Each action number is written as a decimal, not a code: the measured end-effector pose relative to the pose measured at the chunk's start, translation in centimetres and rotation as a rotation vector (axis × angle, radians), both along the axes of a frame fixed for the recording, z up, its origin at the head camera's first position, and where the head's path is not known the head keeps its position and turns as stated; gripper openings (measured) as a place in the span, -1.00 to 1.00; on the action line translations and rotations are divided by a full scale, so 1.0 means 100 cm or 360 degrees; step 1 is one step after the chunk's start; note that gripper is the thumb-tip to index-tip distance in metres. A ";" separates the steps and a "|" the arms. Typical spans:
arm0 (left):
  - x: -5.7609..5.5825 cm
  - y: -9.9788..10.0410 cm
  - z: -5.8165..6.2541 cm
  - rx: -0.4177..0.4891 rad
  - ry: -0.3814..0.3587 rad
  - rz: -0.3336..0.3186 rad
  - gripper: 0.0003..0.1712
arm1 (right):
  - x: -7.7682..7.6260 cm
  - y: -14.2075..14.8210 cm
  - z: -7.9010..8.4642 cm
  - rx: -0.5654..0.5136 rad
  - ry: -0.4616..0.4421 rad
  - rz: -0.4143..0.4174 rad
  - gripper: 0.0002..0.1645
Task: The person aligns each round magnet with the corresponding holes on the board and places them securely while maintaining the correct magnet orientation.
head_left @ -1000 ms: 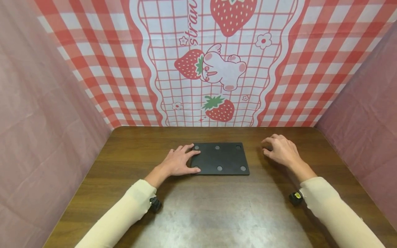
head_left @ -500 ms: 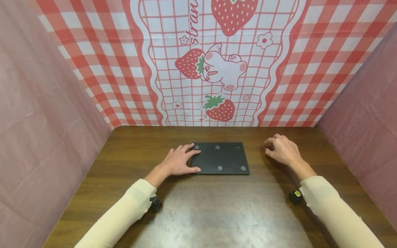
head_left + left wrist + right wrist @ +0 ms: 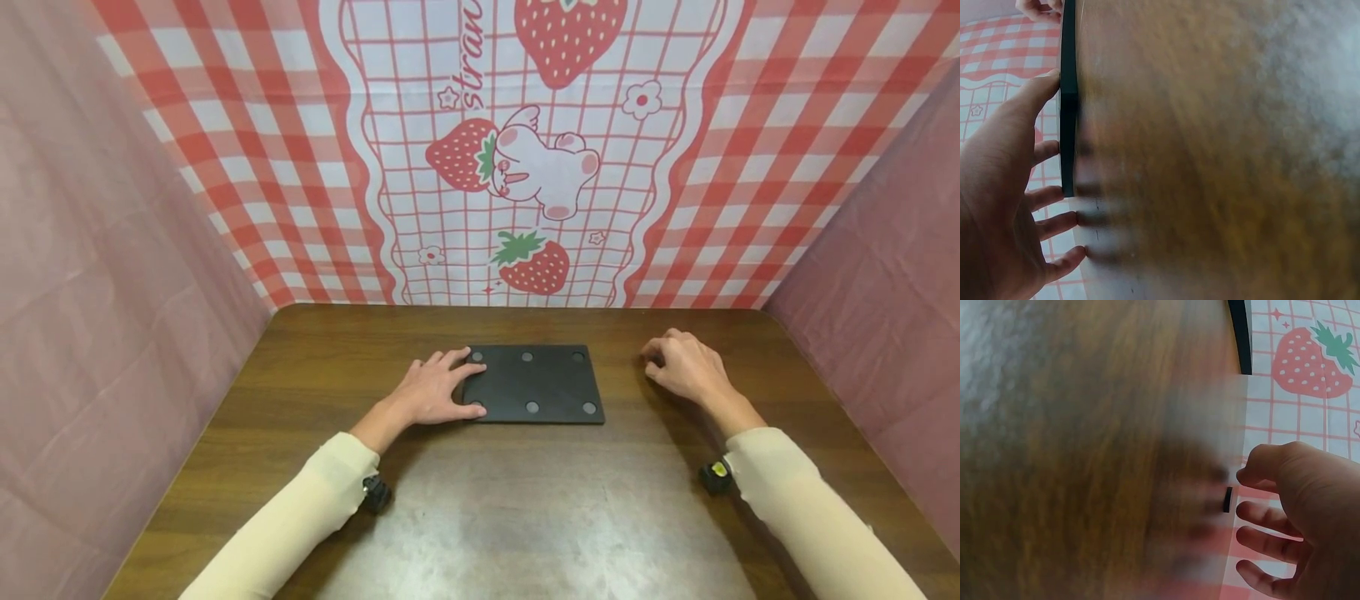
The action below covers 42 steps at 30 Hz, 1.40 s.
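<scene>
A flat black rectangular plate (image 3: pixel 532 383) with several round grey spots along its long sides lies on the wooden table; its far right spot looks darker than the others. My left hand (image 3: pixel 431 392) rests at its left end, thumb and forefinger spread over the corners. In the left wrist view, other fingertips of that hand reach beyond the plate onto the table. To the plate's right, my right hand (image 3: pixel 684 367) hovers low with loosely curled fingers. Near its thumb and forefinger tips sits a small thin black piece (image 3: pixel 1227 500), seen edge-on and apart from them; its kind is unclear.
Behind the table (image 3: pixel 525 492) hangs a red-and-white checked cloth (image 3: pixel 300 167) with strawberry prints. Pink curtains (image 3: pixel 112 292) close off both sides. Small black devices (image 3: pixel 377 493) sit at both wrists.
My right hand has shifted slightly right, away from the plate, and its fingers have drawn in a little. The left hand and the plate have stayed in place.
</scene>
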<state>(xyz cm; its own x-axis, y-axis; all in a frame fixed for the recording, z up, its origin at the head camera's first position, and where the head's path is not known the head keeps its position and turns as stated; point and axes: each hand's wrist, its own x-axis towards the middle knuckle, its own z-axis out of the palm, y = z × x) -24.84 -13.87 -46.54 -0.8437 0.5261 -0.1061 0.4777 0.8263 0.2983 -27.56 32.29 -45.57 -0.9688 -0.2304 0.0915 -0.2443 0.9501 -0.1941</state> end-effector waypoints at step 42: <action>0.001 0.001 -0.002 -0.0001 0.0018 0.0009 -0.04 | -0.004 -0.002 0.003 -0.0033 -0.0109 -0.0121 -0.74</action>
<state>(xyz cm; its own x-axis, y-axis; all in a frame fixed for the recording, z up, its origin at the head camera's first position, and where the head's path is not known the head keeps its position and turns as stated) -24.70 -13.81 -46.73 -0.8478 0.5214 -0.0968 0.4766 0.8292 0.2921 -27.96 32.10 -45.27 -0.9876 -0.1547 0.0282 -0.1570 0.9610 -0.2278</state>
